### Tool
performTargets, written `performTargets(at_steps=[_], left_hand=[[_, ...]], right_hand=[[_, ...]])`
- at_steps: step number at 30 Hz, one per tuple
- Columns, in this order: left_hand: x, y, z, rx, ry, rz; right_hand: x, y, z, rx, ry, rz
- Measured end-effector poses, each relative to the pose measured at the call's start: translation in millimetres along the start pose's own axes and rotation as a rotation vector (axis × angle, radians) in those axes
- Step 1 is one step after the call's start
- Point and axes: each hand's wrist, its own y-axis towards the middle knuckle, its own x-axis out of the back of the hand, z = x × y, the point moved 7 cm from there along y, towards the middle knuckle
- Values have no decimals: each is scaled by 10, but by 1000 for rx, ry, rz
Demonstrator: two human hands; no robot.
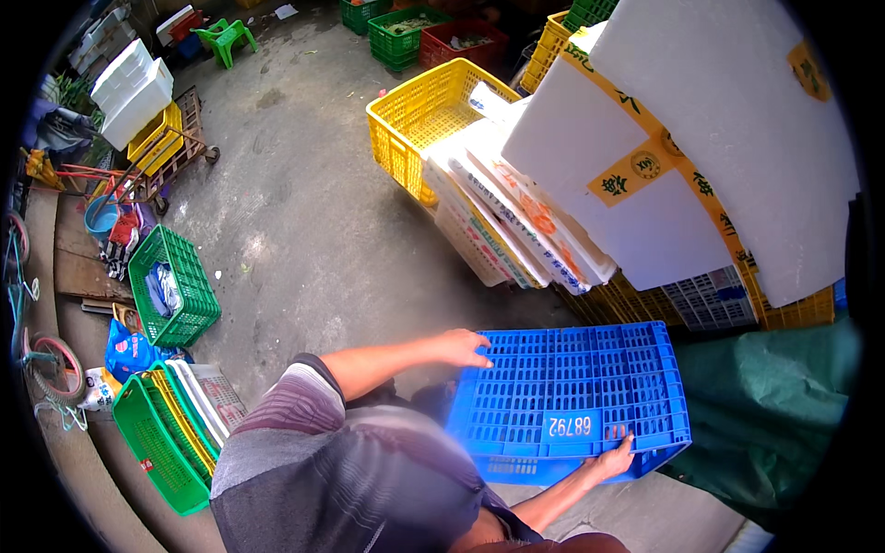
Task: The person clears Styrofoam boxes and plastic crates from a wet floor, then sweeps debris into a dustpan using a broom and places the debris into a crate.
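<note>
A blue slatted plastic crate [553,387] is in front of my body, one grid-patterned face turned up towards me. That face bears printed digits. My left hand [467,348] is at the crate's upper left corner, its fingertips on the edge. Along the lower right edge, my right hand [612,460] grips the crate, fingertips showing at the slots. Part of the right palm and the crate's underside are hidden.
White foam boxes [588,159] with printed tape stand beyond the crate, beside a yellow crate [442,104]. A dark green tarp [760,408] lies right. Green crates [176,290], nested baskets [166,428], a cart [176,138] and a bicycle [41,359] line the left side.
</note>
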Motion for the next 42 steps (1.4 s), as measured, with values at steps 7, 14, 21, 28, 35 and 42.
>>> performTargets(at_steps=[7,14,21,28,35,42], left_hand=[[18,-320,406,44,-210,151],[566,-855,1005,89,-177,-39],[1035,-2038,1694,400,-199,-185],[840,-3255,2152,579,-287,-240],[960,-3657,2256,605,-302,-231],[1330,-4037,2876,584,-290,-325]], right_hand=[[-164,-492,385,188,-4,6],[-319,-1000,314,175,-28,17],[-450,-1502,-157,65,-32,129],[-494,-2260,-934,-95,0,253],[-862,-3106,-1365,-268,-64,359],[-1633,-4052,-1605,-291,-137,586]])
